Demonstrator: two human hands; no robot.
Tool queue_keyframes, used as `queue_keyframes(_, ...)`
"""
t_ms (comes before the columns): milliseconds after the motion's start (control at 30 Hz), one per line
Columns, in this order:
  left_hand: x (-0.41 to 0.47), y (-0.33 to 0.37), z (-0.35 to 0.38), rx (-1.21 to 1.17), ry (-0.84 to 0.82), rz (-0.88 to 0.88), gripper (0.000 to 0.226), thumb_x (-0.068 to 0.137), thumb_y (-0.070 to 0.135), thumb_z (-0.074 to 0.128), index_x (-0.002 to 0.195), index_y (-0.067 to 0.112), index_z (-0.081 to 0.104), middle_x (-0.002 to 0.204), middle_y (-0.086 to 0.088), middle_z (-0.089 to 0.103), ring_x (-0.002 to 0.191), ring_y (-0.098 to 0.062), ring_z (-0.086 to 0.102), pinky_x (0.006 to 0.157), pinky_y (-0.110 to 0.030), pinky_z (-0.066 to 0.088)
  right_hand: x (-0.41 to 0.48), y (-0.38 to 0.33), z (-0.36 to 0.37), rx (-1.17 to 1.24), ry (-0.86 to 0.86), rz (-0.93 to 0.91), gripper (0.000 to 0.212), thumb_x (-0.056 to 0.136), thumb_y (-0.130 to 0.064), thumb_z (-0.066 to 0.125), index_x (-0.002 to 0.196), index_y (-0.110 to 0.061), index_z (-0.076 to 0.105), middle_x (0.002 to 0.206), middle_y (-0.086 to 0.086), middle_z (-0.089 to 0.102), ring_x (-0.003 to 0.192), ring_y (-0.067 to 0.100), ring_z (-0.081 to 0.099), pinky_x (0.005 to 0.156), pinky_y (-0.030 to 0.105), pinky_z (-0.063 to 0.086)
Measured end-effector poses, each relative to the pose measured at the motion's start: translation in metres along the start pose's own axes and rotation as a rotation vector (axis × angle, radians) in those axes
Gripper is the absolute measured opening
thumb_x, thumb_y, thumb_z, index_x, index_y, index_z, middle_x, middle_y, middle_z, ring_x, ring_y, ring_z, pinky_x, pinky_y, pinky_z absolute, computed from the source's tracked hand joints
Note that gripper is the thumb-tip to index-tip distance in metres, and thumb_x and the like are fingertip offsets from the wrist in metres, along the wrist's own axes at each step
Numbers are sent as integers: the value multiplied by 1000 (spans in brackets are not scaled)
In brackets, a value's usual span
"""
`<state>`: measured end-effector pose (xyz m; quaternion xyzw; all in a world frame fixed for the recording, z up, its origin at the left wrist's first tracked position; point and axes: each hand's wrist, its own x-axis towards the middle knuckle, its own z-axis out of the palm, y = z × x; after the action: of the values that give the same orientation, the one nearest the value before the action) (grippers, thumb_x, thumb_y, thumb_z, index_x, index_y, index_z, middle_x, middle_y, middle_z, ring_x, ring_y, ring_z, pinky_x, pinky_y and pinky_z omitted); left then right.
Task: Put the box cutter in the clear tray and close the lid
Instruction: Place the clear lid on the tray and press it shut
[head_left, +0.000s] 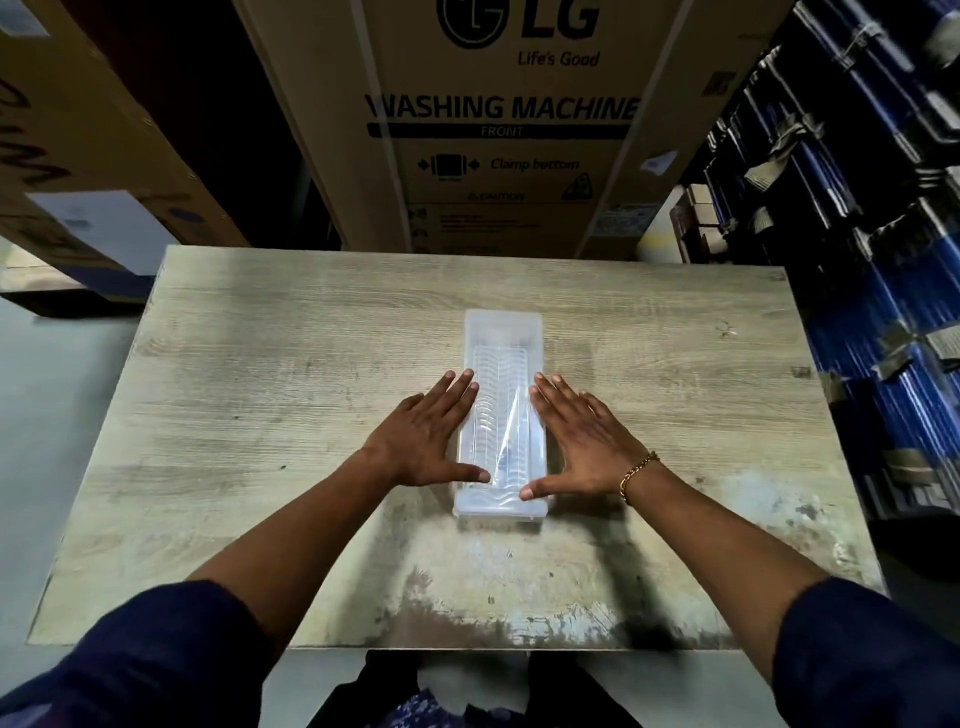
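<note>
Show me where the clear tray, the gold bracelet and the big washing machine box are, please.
clear tray (503, 332): head view, far end of its lid.
gold bracelet (637, 472): head view, chain on the right wrist.
washing machine box (501, 106): head view, printed front face.

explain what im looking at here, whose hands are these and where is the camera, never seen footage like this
There is no machine here. A person wears a wide-angle camera on the head, so this one picture looks forward and down at their own arms.

A worn wooden table fills the middle. On it lies a long clear tray with its lid down. A slim object, probably the box cutter, shows faintly through the plastic.

The left hand and the right hand lie flat and open on either side of the tray, fingers along its long edges and thumbs resting on the lid near the close end. Neither hand grips anything. The right wrist wears a gold bracelet.

Behind the table stands a large cardboard box printed for a washing machine.
</note>
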<state>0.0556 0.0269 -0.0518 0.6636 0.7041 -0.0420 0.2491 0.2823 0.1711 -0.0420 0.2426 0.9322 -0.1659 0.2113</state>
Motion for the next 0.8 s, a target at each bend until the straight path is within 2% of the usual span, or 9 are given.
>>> queue_keyframes(233, 2, -8, 2, 32, -6, 54, 126, 70, 97, 30, 157, 20, -20, 164, 4, -29, 154, -13, -18, 125, -44, 16, 1, -1, 1, -10, -15, 20, 142, 55, -104, 38, 156, -24, -21, 162, -8, -34, 150, 13, -29, 124, 47, -8)
queue_keyframes(400, 0, -9, 0, -27, -2, 84, 129, 68, 96, 37, 158, 20, -16, 164, 6, -30, 156, -11, -7, 118, -39, 31, 0, -1, -1, 4, -2, 3, 141, 55, -103, 40, 157, -24, -17, 164, -7, -31, 151, 13, -26, 125, 46, -6)
queue_keyframes(467, -3, -7, 1, -66, 4, 90, 129, 70, 93, 43, 159, 19, -15, 164, 7, -31, 156, -13, 7, 113, -36, 38, 0, -2, 1, 0, -1, -6, 141, 56, -103, 39, 158, -23, -16, 164, -5, -31, 151, 13, -27, 125, 48, -4)
queue_keyframes(500, -5, -6, 1, -84, -1, 85, 129, 70, 92, 45, 159, 19, -15, 164, 7, -31, 153, -15, 21, 108, -33, 40, -1, -3, 3, -1, -1, -8, 141, 56, -103, 38, 158, -23, -17, 164, -5, -31, 151, 12, -28, 125, 48, -3)
queue_keyframes(567, -6, -4, 0, -77, -4, 80, 130, 70, 91, 46, 159, 18, -15, 164, 7, -32, 132, -18, 51, 96, -30, 45, -2, -4, 6, -7, -3, -1, 140, 57, -103, 38, 157, -24, -19, 163, -6, -33, 150, 13, -28, 125, 50, -2)
queue_keyframes(633, -6, -4, 1, -22, 4, 92, 131, 70, 93, 44, 158, 17, -15, 163, 5, -32, 115, -21, 61, 89, -33, 49, -2, -4, 9, 1, -34, 20, 140, 56, -102, 39, 155, -26, -23, 161, -8, -37, 151, 15, -27, 125, 51, -2)
queue_keyframes(667, -6, -5, 3, -5, 15, 97, 130, 70, 93, 42, 158, 16, -15, 164, 4, -32, 118, -21, 60, 89, -34, 50, -1, -4, 10, 3, -50, 30, 140, 55, -103, 39, 155, -27, -25, 160, -9, -39, 152, 17, -25, 125, 52, -1)
queue_keyframes(733, -6, -9, 6, 19, 42, 113, 129, 71, 94, 38, 159, 15, -14, 165, 1, -29, 135, -21, 49, 95, -36, 50, 2, -4, 10, 0, -76, 39, 141, 54, -104, 38, 153, -29, -28, 159, -9, -41, 153, 21, -21, 124, 54, 0)
queue_keyframes(800, -6, -11, 10, 61, 33, 119, 128, 72, 95, 33, 158, 14, -16, 164, 0, -30, 152, -20, 25, 108, -41, 43, 4, -4, 10, -23, -102, 39, 142, 53, -104, 37, 152, -28, -30, 158, -8, -43, 154, 23, -21, 124, 55, -1)
